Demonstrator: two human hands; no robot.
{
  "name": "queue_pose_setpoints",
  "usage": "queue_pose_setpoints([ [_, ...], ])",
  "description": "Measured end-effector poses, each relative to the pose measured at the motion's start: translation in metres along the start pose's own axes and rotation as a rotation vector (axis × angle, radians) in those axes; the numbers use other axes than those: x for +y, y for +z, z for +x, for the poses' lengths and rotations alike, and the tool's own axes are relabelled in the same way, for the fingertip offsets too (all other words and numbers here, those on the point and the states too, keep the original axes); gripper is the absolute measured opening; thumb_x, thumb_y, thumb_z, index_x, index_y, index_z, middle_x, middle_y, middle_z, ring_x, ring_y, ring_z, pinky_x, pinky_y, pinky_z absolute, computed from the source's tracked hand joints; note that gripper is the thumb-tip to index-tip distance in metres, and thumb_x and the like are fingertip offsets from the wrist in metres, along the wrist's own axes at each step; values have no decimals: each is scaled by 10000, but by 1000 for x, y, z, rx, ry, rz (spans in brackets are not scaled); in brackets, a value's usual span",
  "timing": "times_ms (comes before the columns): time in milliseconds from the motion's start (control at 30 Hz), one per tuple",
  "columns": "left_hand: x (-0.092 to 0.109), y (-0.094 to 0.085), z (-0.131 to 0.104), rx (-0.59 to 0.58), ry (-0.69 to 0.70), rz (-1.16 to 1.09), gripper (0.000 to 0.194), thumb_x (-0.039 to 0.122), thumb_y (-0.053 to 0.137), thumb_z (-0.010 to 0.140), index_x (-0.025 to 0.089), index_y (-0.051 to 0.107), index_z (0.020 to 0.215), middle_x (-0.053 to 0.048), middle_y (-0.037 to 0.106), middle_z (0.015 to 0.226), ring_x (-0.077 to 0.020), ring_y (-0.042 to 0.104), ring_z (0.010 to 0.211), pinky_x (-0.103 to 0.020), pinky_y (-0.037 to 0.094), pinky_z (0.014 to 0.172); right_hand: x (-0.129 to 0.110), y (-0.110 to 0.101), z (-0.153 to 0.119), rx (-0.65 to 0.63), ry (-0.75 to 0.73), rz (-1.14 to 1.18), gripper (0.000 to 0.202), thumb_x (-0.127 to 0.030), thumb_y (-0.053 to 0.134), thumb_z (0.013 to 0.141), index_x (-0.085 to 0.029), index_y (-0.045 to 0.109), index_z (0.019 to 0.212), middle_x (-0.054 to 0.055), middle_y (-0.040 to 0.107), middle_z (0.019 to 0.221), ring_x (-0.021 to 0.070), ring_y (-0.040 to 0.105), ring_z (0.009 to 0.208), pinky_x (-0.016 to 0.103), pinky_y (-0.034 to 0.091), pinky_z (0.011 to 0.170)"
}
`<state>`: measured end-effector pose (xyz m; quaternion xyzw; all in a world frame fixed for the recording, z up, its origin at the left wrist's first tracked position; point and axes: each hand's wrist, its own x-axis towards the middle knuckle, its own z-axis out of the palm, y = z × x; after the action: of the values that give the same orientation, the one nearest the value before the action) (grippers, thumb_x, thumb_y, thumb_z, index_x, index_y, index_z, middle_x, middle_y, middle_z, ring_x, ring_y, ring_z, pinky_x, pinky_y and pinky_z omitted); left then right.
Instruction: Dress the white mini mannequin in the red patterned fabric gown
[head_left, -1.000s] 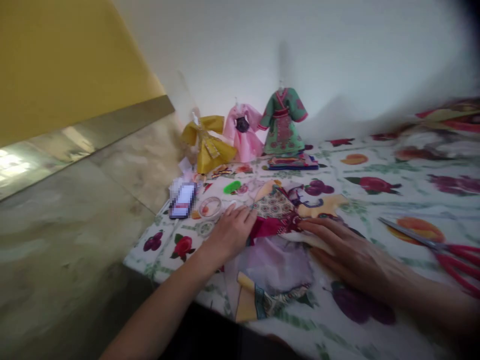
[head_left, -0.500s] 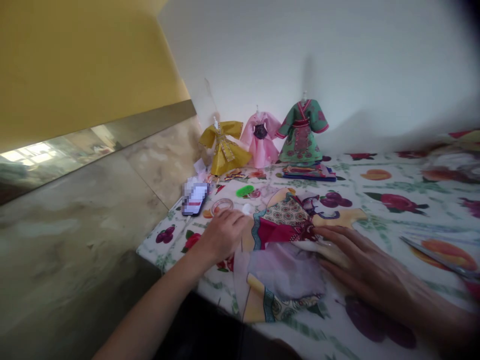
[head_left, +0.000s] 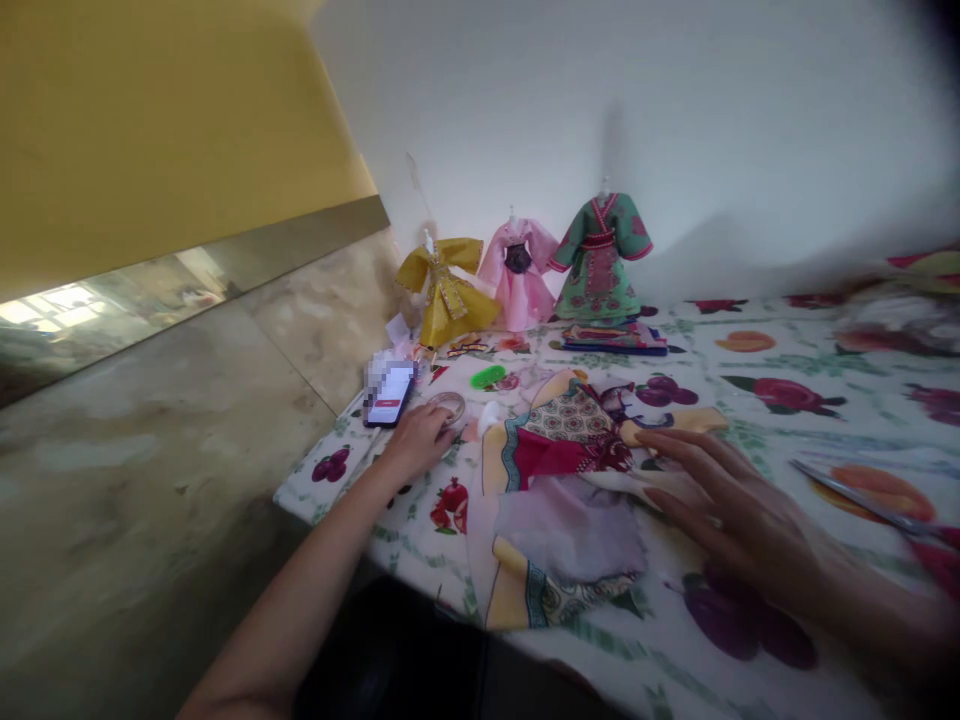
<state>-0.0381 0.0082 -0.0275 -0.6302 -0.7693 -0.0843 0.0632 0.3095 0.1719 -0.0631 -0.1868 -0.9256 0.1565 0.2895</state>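
Note:
My left hand (head_left: 418,438) is at the near rim of a small round clear dish (head_left: 451,403), its fingers bent down and drawn together; whatever may be between the fingertips is hidden. My right hand (head_left: 724,505) lies open, fingers stretched, over the right side of a patterned cloth piece (head_left: 559,425) in cream, red and teal. A sheer pale lilac cloth (head_left: 570,525) covers the lower part of that piece. Close to the dish is a small white object (head_left: 490,415), too blurred to name.
Scissors (head_left: 862,500) lie at the right. A green oval case (head_left: 488,377) and a phone (head_left: 390,392) are beyond my left hand. Yellow (head_left: 450,290), pink (head_left: 517,275) and green (head_left: 602,260) doll dresses stand by the wall, with folded cloth (head_left: 615,338) before the green one.
My left hand has moved left, off the edge of the patterned cloth and over to the clear dish. My right hand stays over the cloth, with its fingers slightly more spread.

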Motion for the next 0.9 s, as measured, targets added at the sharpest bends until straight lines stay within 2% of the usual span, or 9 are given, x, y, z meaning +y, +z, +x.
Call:
queue_pose_setpoints([
  [100, -3, 5, 12, -9, 0, -17, 124, 212, 532, 876, 166, 637, 830, -81, 690, 925, -207, 633, 885, -337, 504, 824, 0, -2, 0, 6, -5, 2, 507, -423, 464, 962, -345, 346, 1450, 110, 501, 1361, 347, 531, 1228, 556, 504, 973],
  [167, -7, 2, 17, -2, 2, -28, 128, 194, 525, 867, 170, 623, 790, -71, 682, 879, -197, 629, 841, -324, 505, 794, 0, -3, 1, -8, -5, 5, 499, -411, 464, 971, -313, 359, 1449, 114, 492, 1371, 330, 520, 1240, 552, 496, 980],
  [267, -7, -13, 17, 40, 6, -42, 147, 199, 484, 893, 167, 618, 843, -83, 674, 940, -202, 628, 866, -330, 503, 785, 1, -5, 1, -4, -9, 25, 488, -380, 475, 971, -299, 373, 1441, 116, 480, 1389, 311, 503, 1264, 531, 482, 1008],
  [367, 2, -35, 11, 94, 12, -70, 165, 243, 467, 920, 168, 610, 888, -66, 650, 928, -195, 621, 847, -327, 499, 767, 1, -6, 0, 18, -25, 51, 468, -357, 484, 967, -296, 395, 1422, 116, 489, 1380, 305, 513, 1253, 522, 488, 1003],
  [500, 33, -61, 0, 162, 82, -224, 138, 272, 500, 936, 177, 600, 944, -25, 643, 890, -157, 614, 810, -284, 489, 759, -5, -9, 1, 55, -15, 89, 432, -350, 476, 975, -282, 418, 1397, 123, 520, 1336, 308, 525, 1232, 522, 499, 968],
  [600, 65, -70, -7, 168, 207, -280, 98, 249, 513, 939, 185, 585, 959, -14, 624, 867, -143, 601, 791, -261, 482, 724, -16, -16, 2, 58, 0, 195, 384, -334, 472, 981, -271, 461, 1360, 116, 555, 1287, 286, 540, 1205, 492, 498, 966],
  [733, 104, -70, -11, 136, 374, -289, 70, 206, 527, 932, 199, 580, 977, -21, 625, 875, -153, 601, 807, -272, 481, 730, -33, -29, 4, 65, 5, 391, 290, -310, 528, 965, -255, 560, 1248, 85, 603, 1232, 237, 571, 1147, 422, 499, 963],
  [900, 139, -62, -5, 129, 480, -301, 128, 174, 541, 921, 195, 578, 1042, -51, 640, 949, -182, 614, 912, -301, 497, 798, -45, -37, 8, 92, 4, 711, 216, -280, 560, 958, -223, 599, 1162, 61, 642, 1155, 179, 599, 1076, 350, 508, 935],
])
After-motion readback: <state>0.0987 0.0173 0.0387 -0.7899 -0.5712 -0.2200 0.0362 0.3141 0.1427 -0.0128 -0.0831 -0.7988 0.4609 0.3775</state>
